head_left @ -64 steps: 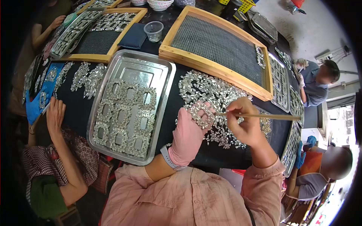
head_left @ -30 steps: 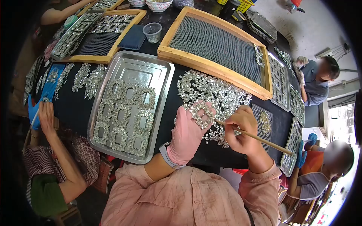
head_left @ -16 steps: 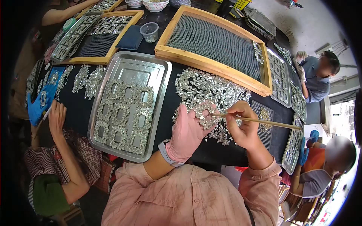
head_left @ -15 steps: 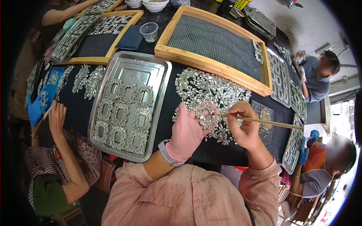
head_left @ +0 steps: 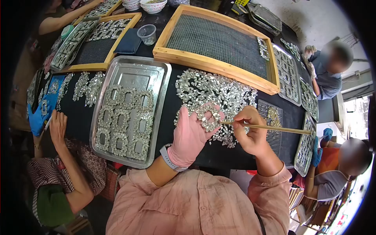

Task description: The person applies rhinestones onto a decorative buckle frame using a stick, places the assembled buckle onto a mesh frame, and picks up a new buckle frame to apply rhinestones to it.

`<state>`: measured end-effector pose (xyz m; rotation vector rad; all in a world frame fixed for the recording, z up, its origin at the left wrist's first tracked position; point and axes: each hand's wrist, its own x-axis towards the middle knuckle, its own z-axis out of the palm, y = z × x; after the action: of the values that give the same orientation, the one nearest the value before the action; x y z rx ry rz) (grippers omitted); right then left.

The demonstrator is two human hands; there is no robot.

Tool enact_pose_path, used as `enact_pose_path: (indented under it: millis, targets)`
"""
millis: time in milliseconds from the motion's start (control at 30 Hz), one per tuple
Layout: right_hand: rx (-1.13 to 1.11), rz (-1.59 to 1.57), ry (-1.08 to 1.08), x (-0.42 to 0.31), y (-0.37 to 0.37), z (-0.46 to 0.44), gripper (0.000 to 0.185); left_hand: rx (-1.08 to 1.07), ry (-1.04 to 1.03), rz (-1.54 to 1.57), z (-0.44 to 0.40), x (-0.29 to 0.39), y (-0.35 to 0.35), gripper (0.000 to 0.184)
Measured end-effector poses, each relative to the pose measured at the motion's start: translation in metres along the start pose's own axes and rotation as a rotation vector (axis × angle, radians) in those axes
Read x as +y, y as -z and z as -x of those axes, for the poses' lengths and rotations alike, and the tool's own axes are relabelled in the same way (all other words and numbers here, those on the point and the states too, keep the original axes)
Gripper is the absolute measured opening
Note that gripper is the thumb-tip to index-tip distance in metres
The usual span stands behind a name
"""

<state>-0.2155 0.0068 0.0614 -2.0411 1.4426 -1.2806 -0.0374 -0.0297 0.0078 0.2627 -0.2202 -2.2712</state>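
Note:
My left hand (head_left: 187, 135), in a pink glove, holds up a rectangular ring of clear rhinestones (head_left: 201, 116) at its fingers. The ring has an open middle. In the bare fingers of my right hand (head_left: 250, 131) is a thin wooden stick (head_left: 278, 128). Its near tip touches or nearly touches the ring's right side; which one I cannot tell. Behind both hands spreads a pile of loose leaf-shaped rhinestones (head_left: 219, 88). To the left, a metal tray (head_left: 131, 79) holds several similar rhinestone rings (head_left: 121, 117).
A wood-framed mesh screen (head_left: 215, 37) lies beyond the pile. A ribbed pad (head_left: 274, 135) with gold-toned stones is at right. A plastic cup (head_left: 147, 34) stands by a dark folded cloth (head_left: 128, 40). Co-workers sit left and right, one wearing a blue glove (head_left: 39, 117).
The whole view has shifted slightly. The ring has turned a little in my left hand, and the stick's tip has moved from its upper right to its lower right side.

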Motion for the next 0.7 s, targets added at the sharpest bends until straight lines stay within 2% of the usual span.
enact_pose_path:
  millis: [400, 700]
  targets:
    - [0.024, 0.051, 0.090, -0.001, -0.001, -0.001, 0.019, -0.020, 0.011, 0.020, -0.001, -0.001, 0.002, 0.073]
    - [-0.040, -0.050, 0.211, 0.002, -0.013, -0.002, 0.025, -0.035, 0.026, 0.074, 0.000, -0.003, 0.002, 0.068]
